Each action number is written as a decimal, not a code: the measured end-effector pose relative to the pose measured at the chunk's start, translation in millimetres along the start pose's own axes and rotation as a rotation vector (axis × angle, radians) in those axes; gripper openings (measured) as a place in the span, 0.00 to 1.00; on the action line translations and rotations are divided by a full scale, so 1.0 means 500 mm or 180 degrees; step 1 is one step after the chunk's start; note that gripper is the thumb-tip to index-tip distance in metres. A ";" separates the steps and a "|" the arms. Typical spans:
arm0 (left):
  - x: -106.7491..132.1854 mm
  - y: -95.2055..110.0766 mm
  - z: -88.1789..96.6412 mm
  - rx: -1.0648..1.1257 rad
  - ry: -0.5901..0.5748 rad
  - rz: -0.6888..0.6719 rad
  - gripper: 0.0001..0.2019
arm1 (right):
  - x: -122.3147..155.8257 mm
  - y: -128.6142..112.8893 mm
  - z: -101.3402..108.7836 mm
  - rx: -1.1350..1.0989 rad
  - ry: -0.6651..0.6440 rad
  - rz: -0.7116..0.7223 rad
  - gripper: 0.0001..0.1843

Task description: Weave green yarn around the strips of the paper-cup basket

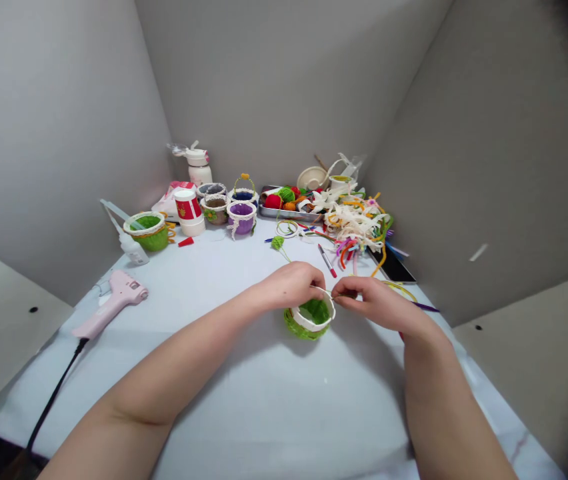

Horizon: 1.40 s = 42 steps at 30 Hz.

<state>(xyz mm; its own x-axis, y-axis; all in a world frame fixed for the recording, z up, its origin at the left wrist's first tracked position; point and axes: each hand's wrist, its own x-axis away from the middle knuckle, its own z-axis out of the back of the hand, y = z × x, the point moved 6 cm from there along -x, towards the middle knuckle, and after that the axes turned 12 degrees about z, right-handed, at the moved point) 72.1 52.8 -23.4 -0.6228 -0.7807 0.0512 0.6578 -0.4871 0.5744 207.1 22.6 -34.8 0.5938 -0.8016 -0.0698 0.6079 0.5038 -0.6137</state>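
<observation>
My left hand (297, 283) grips the far rim of a small green woven basket (307, 330) with a white edge. The basket is held tilted over the white table, its green inside facing me. Just right of that rim, my right hand (371, 298) is closed in a pinch. A thin strand seems to run from the rim to its fingertips, but what they hold is too small to make out. Beyond the left hand lies a small green yarn ball (277, 243), its tail trailing toward the basket.
A pink glue gun (114, 303) lies left, near a glue bottle (134, 249) and another green basket (150, 233). More small baskets (242, 219) stand at the back, beside a yarn tray (291, 213). A pile of ribbons (357, 220), a marker (327, 261) and a phone (394, 265) lie right.
</observation>
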 end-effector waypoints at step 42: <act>0.009 0.018 -0.004 -0.0198 0.0107 0.0270 0.11 | 0.012 -0.125 0.013 0.1499 -0.0072 0.1086 0.15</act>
<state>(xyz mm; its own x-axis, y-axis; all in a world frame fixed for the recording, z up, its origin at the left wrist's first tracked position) 75.9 44.4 -19.7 -0.5498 -0.8324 0.0695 0.7333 -0.4412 0.5172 176.2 -11.7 8.4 0.8053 -0.5643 -0.1821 0.5460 0.8255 -0.1431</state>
